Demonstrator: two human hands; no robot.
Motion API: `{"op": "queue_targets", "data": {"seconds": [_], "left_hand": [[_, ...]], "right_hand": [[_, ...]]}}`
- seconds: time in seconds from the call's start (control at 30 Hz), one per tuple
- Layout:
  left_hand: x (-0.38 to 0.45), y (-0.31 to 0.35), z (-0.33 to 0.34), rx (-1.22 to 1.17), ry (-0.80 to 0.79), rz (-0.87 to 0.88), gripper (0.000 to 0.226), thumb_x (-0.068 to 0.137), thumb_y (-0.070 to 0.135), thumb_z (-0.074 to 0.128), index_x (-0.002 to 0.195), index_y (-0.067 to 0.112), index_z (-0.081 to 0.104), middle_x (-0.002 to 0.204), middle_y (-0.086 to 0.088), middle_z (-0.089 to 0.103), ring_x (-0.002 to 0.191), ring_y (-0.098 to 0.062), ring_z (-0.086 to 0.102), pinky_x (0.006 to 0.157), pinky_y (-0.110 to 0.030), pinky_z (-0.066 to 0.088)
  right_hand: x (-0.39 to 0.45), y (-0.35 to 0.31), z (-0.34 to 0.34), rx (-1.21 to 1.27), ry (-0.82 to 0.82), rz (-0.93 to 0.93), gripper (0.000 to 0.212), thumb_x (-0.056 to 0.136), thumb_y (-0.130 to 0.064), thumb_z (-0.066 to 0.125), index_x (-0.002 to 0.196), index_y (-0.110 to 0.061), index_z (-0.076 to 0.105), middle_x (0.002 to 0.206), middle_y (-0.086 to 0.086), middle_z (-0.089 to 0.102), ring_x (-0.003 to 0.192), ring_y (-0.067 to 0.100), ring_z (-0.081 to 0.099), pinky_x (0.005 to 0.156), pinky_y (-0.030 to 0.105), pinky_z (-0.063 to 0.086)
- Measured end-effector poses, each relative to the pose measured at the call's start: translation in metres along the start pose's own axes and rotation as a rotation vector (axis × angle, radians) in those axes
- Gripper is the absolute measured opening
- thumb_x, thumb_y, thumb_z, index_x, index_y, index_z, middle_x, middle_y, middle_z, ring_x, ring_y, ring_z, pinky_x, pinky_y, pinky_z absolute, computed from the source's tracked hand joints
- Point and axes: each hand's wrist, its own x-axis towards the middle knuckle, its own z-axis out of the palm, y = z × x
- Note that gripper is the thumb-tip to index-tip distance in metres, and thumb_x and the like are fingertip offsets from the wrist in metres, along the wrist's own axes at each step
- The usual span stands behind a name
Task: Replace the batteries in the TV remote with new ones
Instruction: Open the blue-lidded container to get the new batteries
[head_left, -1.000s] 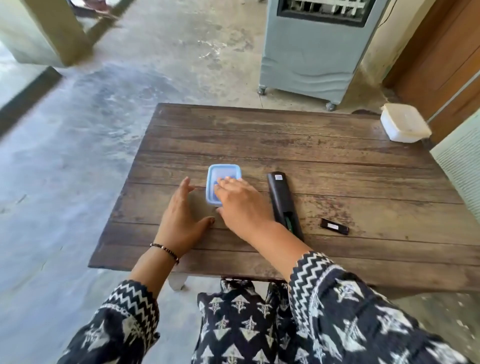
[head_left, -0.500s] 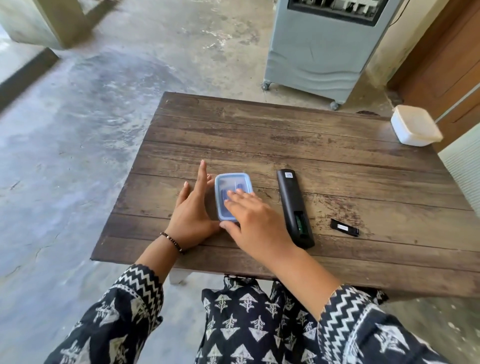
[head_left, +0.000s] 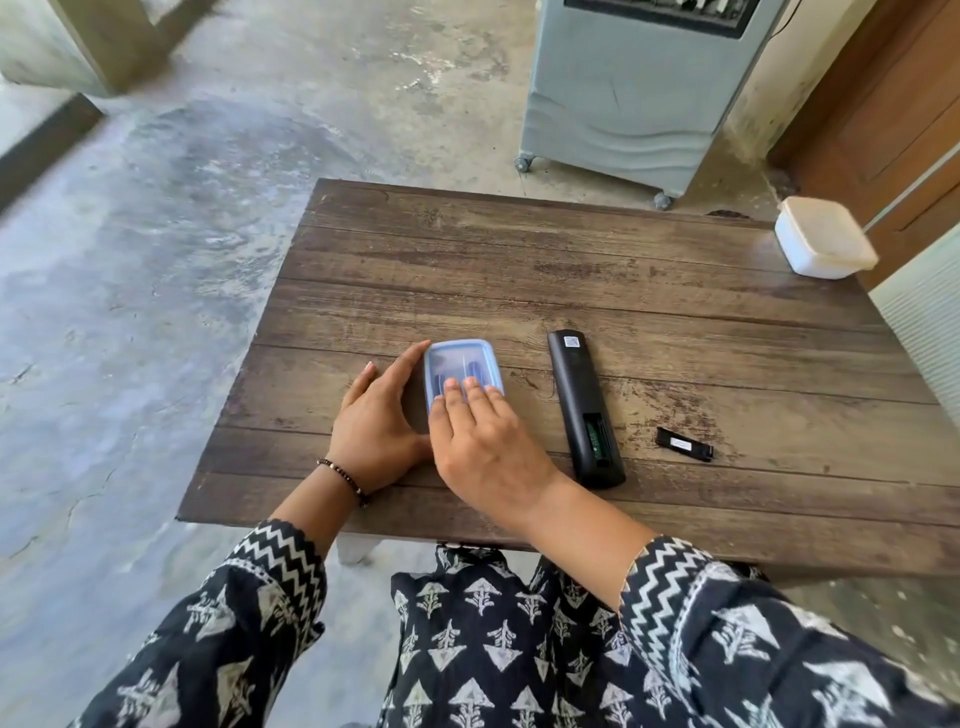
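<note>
A small clear box with a blue lid (head_left: 460, 358) lies on the wooden table (head_left: 519, 270), with dark shapes showing through the lid. My left hand (head_left: 374, 421) cups its left side, index finger along the edge and thumb at the near end. My right hand (head_left: 483, 441) lies flat on the lid's near half, fingers together. To the right, the black remote (head_left: 576, 384) lies face down. Its battery compartment (head_left: 597, 434) is open and no batteries show in it. The black battery cover (head_left: 683, 443) lies further right.
A white lidded container (head_left: 823, 236) sits at the table's far right corner. A grey air cooler on wheels (head_left: 634, 93) stands beyond the far edge, and a wooden door (head_left: 883, 114) is at the right. My lap is against the near edge.
My left hand has moved in against the box's left side. My right hand has stayed on the lid. The remote and the cover have not moved on the table.
</note>
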Motion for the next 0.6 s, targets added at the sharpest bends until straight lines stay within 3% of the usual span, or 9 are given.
{"op": "queue_targets", "data": {"seconds": [0.17, 0.27, 0.33, 0.4, 0.47, 0.53, 0.6], "left_hand": [[-0.002, 0.007, -0.001, -0.005, 0.015, 0.017, 0.091, 0.066, 0.041, 0.067, 0.144, 0.033, 0.021, 0.145, 0.014, 0.041, 0.127, 0.004, 0.025, 0.109, -0.015, 0.002], [-0.002, 0.010, -0.004, -0.018, -0.017, 0.007, 0.101, 0.054, 0.048, 0.064, 0.144, 0.032, 0.021, 0.146, 0.017, 0.037, 0.107, 0.018, 0.014, 0.107, -0.013, 0.002], [-0.001, 0.008, -0.004, -0.031, -0.014, -0.002, 0.112, 0.043, 0.063, 0.060, 0.144, 0.033, 0.022, 0.140, 0.021, 0.040, 0.105, 0.021, 0.015, 0.108, -0.014, 0.002], [0.001, 0.005, -0.003, -0.034, -0.012, 0.002, 0.114, 0.040, 0.072, 0.055, 0.143, 0.034, 0.024, 0.128, 0.027, 0.042, 0.112, 0.018, 0.027, 0.111, -0.016, 0.003], [0.002, 0.002, -0.001, -0.025, -0.016, 0.003, 0.113, 0.041, 0.073, 0.057, 0.142, 0.035, 0.025, 0.123, 0.031, 0.039, 0.115, 0.015, 0.033, 0.112, -0.017, 0.003], [0.003, 0.002, 0.000, -0.025, -0.018, 0.008, 0.112, 0.042, 0.072, 0.058, 0.142, 0.036, 0.025, 0.124, 0.031, 0.039, 0.115, 0.017, 0.031, 0.112, -0.018, 0.003], [0.002, 0.002, 0.000, -0.031, -0.006, 0.013, 0.111, 0.042, 0.071, 0.059, 0.142, 0.036, 0.025, 0.126, 0.030, 0.041, 0.111, 0.022, 0.027, 0.111, -0.017, 0.003]], "right_hand": [[0.004, 0.002, -0.001, 0.105, 0.010, 0.068, 0.021, 0.079, -0.003, 0.060, 0.097, 0.007, 0.065, 0.100, 0.028, 0.068, 0.090, 0.039, 0.068, 0.075, 0.045, 0.057], [0.001, 0.008, -0.004, 0.231, -0.023, 0.080, 0.035, 0.072, -0.011, 0.075, 0.101, 0.005, 0.066, 0.104, 0.025, 0.068, 0.096, 0.036, 0.067, 0.082, 0.042, 0.056], [-0.003, 0.021, -0.010, 0.337, -0.069, 0.060, 0.047, 0.069, -0.013, 0.078, 0.109, 0.007, 0.062, 0.113, 0.026, 0.064, 0.105, 0.037, 0.063, 0.088, 0.044, 0.052], [-0.008, 0.034, -0.017, 0.359, -0.146, 0.030, 0.054, 0.069, -0.004, 0.077, 0.118, 0.008, 0.056, 0.123, 0.027, 0.058, 0.115, 0.039, 0.055, 0.093, 0.048, 0.049], [-0.010, 0.044, -0.023, 0.303, -0.164, 0.008, 0.051, 0.067, 0.008, 0.074, 0.116, 0.008, 0.057, 0.120, 0.028, 0.059, 0.113, 0.040, 0.057, 0.086, 0.049, 0.053], [-0.008, 0.048, -0.027, 0.278, -0.162, -0.017, 0.045, 0.070, 0.013, 0.068, 0.113, 0.008, 0.059, 0.117, 0.028, 0.061, 0.110, 0.039, 0.059, 0.083, 0.047, 0.055], [-0.002, 0.048, -0.030, 0.260, -0.225, -0.067, 0.037, 0.083, 0.010, 0.052, 0.120, 0.006, 0.054, 0.126, 0.025, 0.055, 0.120, 0.037, 0.050, 0.093, 0.045, 0.050]]}}
